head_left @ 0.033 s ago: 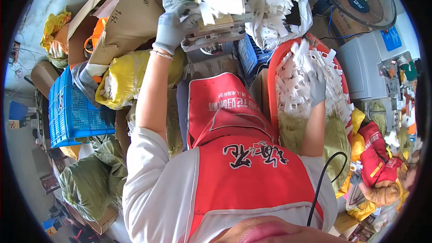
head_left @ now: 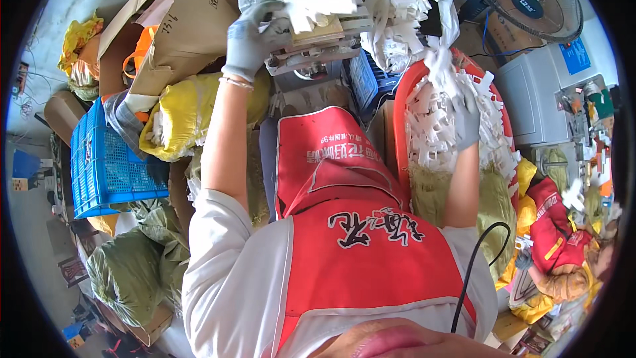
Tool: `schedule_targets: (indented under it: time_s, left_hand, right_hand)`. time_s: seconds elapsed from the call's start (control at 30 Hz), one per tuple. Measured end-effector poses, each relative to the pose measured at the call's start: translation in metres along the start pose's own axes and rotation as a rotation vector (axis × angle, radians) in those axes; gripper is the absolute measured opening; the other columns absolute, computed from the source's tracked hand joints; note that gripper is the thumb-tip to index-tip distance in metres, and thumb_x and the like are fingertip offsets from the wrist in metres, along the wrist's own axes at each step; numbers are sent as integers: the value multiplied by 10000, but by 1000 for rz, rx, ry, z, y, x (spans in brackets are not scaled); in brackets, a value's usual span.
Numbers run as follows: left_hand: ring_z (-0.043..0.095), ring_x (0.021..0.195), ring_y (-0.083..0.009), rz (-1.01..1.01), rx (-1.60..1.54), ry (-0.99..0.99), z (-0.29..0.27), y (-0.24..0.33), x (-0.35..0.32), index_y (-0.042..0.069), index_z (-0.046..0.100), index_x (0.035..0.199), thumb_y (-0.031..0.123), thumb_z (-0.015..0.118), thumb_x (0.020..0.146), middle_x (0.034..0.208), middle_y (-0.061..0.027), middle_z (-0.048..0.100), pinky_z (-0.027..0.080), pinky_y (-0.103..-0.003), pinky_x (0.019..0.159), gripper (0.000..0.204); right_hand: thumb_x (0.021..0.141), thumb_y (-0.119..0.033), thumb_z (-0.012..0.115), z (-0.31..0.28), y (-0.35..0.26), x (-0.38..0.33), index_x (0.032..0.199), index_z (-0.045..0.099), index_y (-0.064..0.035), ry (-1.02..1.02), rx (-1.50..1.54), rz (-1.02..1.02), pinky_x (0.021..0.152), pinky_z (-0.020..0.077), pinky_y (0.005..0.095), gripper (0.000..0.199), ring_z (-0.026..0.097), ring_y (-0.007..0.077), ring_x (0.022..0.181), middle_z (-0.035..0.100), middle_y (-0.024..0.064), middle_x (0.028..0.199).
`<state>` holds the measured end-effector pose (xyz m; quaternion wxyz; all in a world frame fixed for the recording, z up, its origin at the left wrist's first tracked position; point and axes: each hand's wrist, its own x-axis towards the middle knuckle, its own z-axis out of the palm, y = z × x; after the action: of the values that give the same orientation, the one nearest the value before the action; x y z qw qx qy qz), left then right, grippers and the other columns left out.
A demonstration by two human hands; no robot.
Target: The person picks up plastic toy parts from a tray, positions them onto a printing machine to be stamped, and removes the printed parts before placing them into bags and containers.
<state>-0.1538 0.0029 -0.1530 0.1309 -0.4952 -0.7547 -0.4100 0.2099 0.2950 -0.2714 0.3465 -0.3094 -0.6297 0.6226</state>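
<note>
My left hand (head_left: 255,36), in a grey glove, is closed on a white plastic part (head_left: 317,3) with a thick stem and crossing bars. It holds the part just above the worktop of a metal machine (head_left: 311,59), over a tan block (head_left: 318,34). My right hand (head_left: 466,119), also gloved in grey, is over a red tub (head_left: 401,119) heaped with white plastic pieces (head_left: 430,122). A blurred white plastic piece (head_left: 440,69) extends from its fingers toward the tub's far rim. The exact shape of that piece is smeared by motion.
A white bag (head_left: 391,23) of similar parts stands beyond the tub, beside a blue crate (head_left: 371,79). At left are a cardboard box (head_left: 189,33), a yellow sack (head_left: 189,106) and a blue basket (head_left: 112,166). A fan (head_left: 527,3) stands far right; another person (head_left: 563,238) works at right.
The white part in my left hand has shifted slightly left and up. The piece in my right hand has moved a little away from me, toward the tub's far rim.
</note>
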Motion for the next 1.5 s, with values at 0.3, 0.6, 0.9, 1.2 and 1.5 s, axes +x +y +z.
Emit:
schedule_targets:
  time_s: [0.3,0.6,0.9,1.2,1.5]
  left_hand:
    - [617,881,-108,-345,-96,451,-47,-38,-120,15,624,1076,100,665,830,1068,-75,655,496,-247,802,263]
    - [568,910,-96,-741,-65,493,-64,-50,-237,-3,610,1092,75,628,867,1048,-44,635,460,-241,831,239]
    - [573,957,-163,-773,-106,507,-38,-66,-253,-65,581,1113,100,596,893,1083,-96,628,452,-288,867,276]
    - [611,949,-210,-969,275,447,-74,-86,-331,-48,591,1123,183,576,914,1101,-145,634,496,-304,834,311]
    - [622,925,-218,-747,307,40,-9,-59,-268,-5,626,1106,172,569,903,1070,-113,660,474,-314,848,275]
  right_hand:
    - [905,-90,537,189,-84,82,1309,474,-67,-793,23,-70,599,443,189,410,532,80,736,578,43,1015]
    - [859,-115,549,220,-116,82,1258,549,-127,-687,-778,-806,956,407,330,399,551,268,1069,596,131,1157]
    - [832,-299,581,213,-99,35,1184,551,-140,-243,-742,-774,820,490,403,388,607,335,916,555,117,1171]
    - [877,-266,521,16,61,-55,1133,592,-129,-299,-964,-170,886,460,375,299,586,278,996,587,94,1134]
    - [776,-358,619,-53,139,-21,1378,359,-212,-191,-1283,433,940,438,422,672,516,372,1139,473,237,1250]
